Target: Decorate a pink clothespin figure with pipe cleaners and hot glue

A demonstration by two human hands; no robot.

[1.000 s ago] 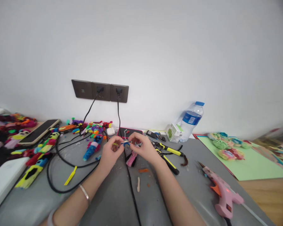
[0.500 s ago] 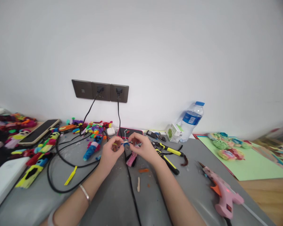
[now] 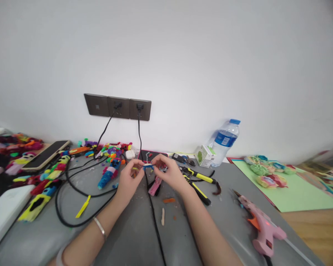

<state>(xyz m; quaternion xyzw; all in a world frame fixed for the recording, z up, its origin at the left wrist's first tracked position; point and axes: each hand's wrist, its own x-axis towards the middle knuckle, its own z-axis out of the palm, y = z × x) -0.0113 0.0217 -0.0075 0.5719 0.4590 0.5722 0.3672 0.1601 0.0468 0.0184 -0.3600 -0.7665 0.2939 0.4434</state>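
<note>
Blue strip (short, slender) bridges pinching left hand and right hand.

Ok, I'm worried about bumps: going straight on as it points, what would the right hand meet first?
Probably the left hand, just across the small blue piece both are pinching; exact depth is unclear.

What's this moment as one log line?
left hand: pinching small blue-and-white strip | right hand: pinching strip's other end | pink plastic glue gun: on grey tabletop
</note>
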